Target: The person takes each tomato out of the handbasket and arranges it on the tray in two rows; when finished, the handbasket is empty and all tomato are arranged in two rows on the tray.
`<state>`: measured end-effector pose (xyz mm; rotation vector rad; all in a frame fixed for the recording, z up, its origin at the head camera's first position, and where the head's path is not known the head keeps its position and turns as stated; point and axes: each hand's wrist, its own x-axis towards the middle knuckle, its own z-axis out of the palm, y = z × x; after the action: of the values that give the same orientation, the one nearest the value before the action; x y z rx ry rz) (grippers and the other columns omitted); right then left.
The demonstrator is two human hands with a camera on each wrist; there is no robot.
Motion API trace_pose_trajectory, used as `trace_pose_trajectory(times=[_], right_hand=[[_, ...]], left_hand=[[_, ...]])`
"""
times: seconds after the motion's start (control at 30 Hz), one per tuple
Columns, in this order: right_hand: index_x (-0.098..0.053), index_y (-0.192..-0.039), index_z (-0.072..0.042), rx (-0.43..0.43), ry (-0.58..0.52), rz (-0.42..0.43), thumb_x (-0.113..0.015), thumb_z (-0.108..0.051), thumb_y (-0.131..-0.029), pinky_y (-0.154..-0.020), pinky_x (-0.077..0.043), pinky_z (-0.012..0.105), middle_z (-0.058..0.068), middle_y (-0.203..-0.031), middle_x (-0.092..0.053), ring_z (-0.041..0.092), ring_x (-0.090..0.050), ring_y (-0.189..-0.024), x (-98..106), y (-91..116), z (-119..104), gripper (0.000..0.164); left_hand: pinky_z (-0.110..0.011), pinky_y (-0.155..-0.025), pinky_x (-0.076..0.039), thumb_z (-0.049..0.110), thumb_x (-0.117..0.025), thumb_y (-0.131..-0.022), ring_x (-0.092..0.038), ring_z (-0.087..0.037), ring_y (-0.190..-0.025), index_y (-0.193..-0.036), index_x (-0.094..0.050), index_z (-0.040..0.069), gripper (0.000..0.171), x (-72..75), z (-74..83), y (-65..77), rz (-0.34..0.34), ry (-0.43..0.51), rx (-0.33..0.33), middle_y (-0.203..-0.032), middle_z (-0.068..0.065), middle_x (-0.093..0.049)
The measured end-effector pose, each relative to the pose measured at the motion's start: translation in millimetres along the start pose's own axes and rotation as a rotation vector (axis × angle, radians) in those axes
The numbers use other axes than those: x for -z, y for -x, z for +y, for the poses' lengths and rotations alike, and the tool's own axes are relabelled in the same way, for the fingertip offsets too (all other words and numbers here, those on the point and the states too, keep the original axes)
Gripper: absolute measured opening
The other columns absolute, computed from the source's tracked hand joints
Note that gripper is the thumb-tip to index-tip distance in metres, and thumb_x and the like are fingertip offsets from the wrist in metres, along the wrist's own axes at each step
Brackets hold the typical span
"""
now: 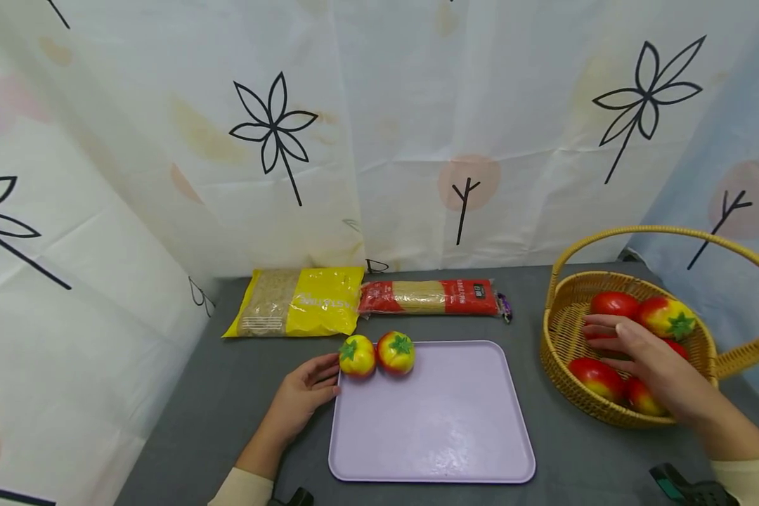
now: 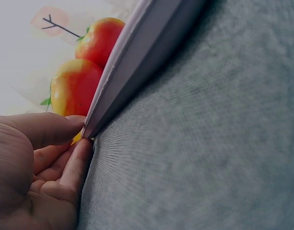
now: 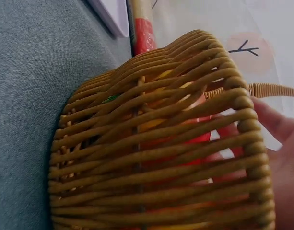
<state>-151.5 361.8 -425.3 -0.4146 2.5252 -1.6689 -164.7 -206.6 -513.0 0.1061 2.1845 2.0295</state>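
My left hand (image 1: 303,390) is at the left rim of a lilac tray (image 1: 430,422). In the left wrist view, the thumb and a finger pinch the tray's rim (image 2: 101,96). Two red-and-yellow tomatoes with green calyxes, a left one (image 1: 357,356) and a right one (image 1: 396,353), sit side by side at the tray's back left corner. My right hand (image 1: 648,358) reaches into a wicker basket (image 1: 556,351), its fingers extended over several red and red-yellow tomatoes (image 1: 597,378). Through the weave in the right wrist view, the fingertips are partly hidden.
Behind the tray lie a yellow bag of grain (image 1: 294,302) and a red packet of noodles (image 1: 430,297). A small purple wrapped item (image 1: 504,308) lies at the packet's right end. The basket's tall handle (image 1: 645,230) arches above it. A patterned cloth (image 1: 386,140) hangs behind the grey table.
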Motion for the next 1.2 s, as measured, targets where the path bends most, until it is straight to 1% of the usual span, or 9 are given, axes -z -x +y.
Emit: trace_pose_trajectory(times=[0.1, 0.2, 0.33, 0.53, 0.63, 0.7, 0.87, 0.97, 1.2], right_hand=[[-0.046, -0.16, -0.003, -0.055, 0.143, -0.062, -0.03, -0.028, -0.121, -0.091, -0.056, 0.024, 0.007, -0.153, -0.056, -0.004, -0.057, -0.124, -3.2, -4.6, -5.9, 0.049], [-0.047, -0.158, 0.004, -0.082, 0.219, -0.129, -0.036, -0.027, -0.12, -0.099, -0.057, 0.041, 0.027, -0.154, -0.052, 0.016, -0.057, -0.133, -8.4, -7.7, -11.3, 0.051], [-0.052, -0.155, 0.003, -0.115, 0.27, -0.189, -0.047, -0.029, -0.117, -0.1, -0.053, 0.067, 0.025, -0.15, -0.055, 0.044, -0.051, -0.134, -15.3, -12.5, -14.6, 0.05], [-0.058, -0.15, 0.002, -0.099, 0.329, -0.209, -0.059, -0.028, -0.113, -0.093, -0.058, 0.048, 0.02, -0.144, -0.061, 0.04, -0.058, -0.127, -17.6, -16.8, -14.9, 0.047], [-0.06, -0.149, -0.001, -0.085, 0.35, -0.2, -0.066, -0.028, -0.109, -0.093, -0.058, 0.055, 0.02, -0.143, -0.062, 0.043, -0.057, -0.127, -15.5, -17.6, -14.3, 0.048], [-0.061, -0.148, -0.004, -0.079, 0.356, -0.196, -0.071, -0.029, -0.106, -0.092, -0.059, 0.053, 0.02, -0.144, -0.061, 0.042, -0.056, -0.125, -13.9, -17.9, -14.0, 0.05], [-0.06, -0.149, -0.006, -0.067, 0.32, -0.199, -0.078, -0.025, -0.102, -0.08, -0.059, 0.033, 0.019, -0.143, -0.061, 0.027, -0.058, -0.112, -10.2, -15.6, -11.8, 0.054], [-0.058, -0.15, -0.004, -0.076, 0.299, -0.193, -0.077, -0.025, -0.102, -0.079, -0.058, 0.031, 0.02, -0.143, -0.06, 0.025, -0.058, -0.109, -9.5, -14.6, -10.8, 0.056], [-0.051, -0.155, -0.005, -0.09, 0.285, -0.174, -0.081, -0.024, -0.1, -0.078, -0.059, 0.031, 0.023, -0.146, -0.05, 0.033, -0.055, -0.112, -9.7, -11.3, -11.4, 0.066]], left_hand=[[-0.033, -0.103, -0.056, -0.01, -0.078, -0.094, -0.06, -0.041, -0.137, -0.15, -0.055, -0.011, 0.061, 0.9, 0.1, 0.4, 0.001, 0.0, -0.004, -0.151, -0.028, -0.057], [-0.034, -0.105, -0.055, -0.01, -0.078, -0.094, -0.058, -0.042, -0.138, -0.151, -0.054, -0.012, 0.062, 1.3, 1.4, 1.1, -0.005, 0.005, -0.004, -0.152, -0.029, -0.056], [-0.035, -0.106, -0.054, -0.01, -0.077, -0.095, -0.058, -0.042, -0.139, -0.152, -0.054, -0.012, 0.062, 0.5, 2.2, 1.2, -0.003, 0.014, 0.008, -0.153, -0.029, -0.056], [-0.035, -0.106, -0.054, -0.009, -0.077, -0.095, -0.058, -0.041, -0.139, -0.152, -0.054, -0.011, 0.062, 0.0, 3.5, 0.6, -0.009, 0.017, 0.017, -0.153, -0.028, -0.056], [-0.035, -0.107, -0.054, -0.009, -0.078, -0.095, -0.058, -0.041, -0.139, -0.152, -0.054, -0.011, 0.061, 0.4, 3.1, 0.3, -0.009, 0.013, 0.016, -0.153, -0.028, -0.056], [-0.034, -0.106, -0.054, -0.009, -0.077, -0.095, -0.058, -0.041, -0.139, -0.152, -0.054, -0.011, 0.061, 0.8, 2.6, 0.3, -0.005, 0.013, 0.017, -0.153, -0.027, -0.056], [-0.034, -0.106, -0.054, -0.01, -0.077, -0.095, -0.058, -0.041, -0.139, -0.151, -0.054, -0.012, 0.061, 1.0, 3.3, 0.8, -0.004, 0.014, 0.013, -0.152, -0.028, -0.056], [-0.034, -0.106, -0.054, -0.009, -0.077, -0.095, -0.058, -0.041, -0.139, -0.151, -0.054, -0.011, 0.061, 1.1, 3.4, 0.9, -0.003, 0.008, 0.012, -0.152, -0.028, -0.057], [-0.035, -0.107, -0.054, -0.008, -0.077, -0.095, -0.058, -0.041, -0.139, -0.152, -0.054, -0.011, 0.061, 1.0, 2.8, 0.9, -0.004, 0.009, 0.015, -0.153, -0.028, -0.056]])
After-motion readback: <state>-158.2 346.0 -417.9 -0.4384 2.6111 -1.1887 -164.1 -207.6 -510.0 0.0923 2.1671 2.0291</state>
